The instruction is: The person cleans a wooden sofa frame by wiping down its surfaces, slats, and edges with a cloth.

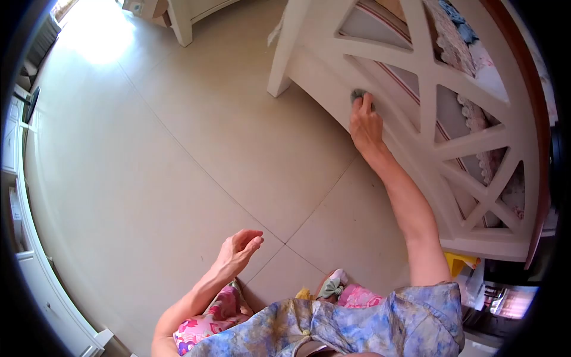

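My right hand (367,124) reaches forward to the lower rail of a white wooden sofa side (333,77). Its fingers are closed on a crumpled grey-green cloth (357,95), pressed against the rail's face; most of the cloth is hidden under the fingers. My left hand (241,249) hangs in the air above the tiled floor, near my knee. Its fingers are loosely bent, the thumb stands a little apart, and nothing shows in it.
Lattice bars and a brown top edge form the sofa side, with striped and lace-trimmed fabric (455,44) behind. A white cabinet (56,297) runs along the left. A white furniture leg (180,24) stands at the back. Something yellow (458,263) lies at the right.
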Demonstrator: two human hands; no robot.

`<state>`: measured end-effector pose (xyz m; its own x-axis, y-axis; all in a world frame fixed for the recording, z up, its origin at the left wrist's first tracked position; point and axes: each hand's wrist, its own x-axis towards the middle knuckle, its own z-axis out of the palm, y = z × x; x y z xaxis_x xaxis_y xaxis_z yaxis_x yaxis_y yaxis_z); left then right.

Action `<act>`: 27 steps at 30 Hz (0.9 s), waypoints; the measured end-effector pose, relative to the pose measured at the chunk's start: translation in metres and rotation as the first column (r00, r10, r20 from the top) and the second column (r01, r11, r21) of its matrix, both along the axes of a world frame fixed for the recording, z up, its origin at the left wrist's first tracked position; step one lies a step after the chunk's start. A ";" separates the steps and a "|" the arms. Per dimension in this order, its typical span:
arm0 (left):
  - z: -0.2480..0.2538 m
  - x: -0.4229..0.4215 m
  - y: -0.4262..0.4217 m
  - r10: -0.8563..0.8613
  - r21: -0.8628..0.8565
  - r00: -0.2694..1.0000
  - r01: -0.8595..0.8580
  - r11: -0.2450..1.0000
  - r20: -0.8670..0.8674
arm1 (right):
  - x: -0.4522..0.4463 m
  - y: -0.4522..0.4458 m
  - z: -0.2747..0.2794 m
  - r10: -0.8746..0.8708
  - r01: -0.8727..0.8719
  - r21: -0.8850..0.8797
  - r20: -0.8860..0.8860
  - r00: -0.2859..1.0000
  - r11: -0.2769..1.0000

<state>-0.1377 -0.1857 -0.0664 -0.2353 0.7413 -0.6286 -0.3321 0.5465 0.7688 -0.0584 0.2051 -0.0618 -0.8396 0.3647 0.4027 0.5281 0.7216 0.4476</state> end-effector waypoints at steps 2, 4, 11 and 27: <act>0.000 -0.003 0.000 0.023 0.009 1.000 -0.023 1.000 0.011 | -0.029 0.001 -0.004 0.026 -0.025 0.019 -0.032 0.999 0.999; 0.000 -0.007 -0.002 0.045 0.029 0.999 -0.046 0.999 0.019 | -0.056 0.001 -0.003 0.062 -0.072 -0.082 -0.125 0.990 0.994; 0.001 -0.018 -0.009 0.087 0.060 0.996 -0.086 0.994 -0.012 | -0.105 0.020 0.037 0.173 -0.279 -0.414 -0.274 0.946 0.867; -0.023 -0.034 -0.022 0.238 0.011 0.971 -0.238 0.971 -0.014 | -0.171 0.020 -0.007 0.345 -0.387 0.342 0.177 0.922 0.857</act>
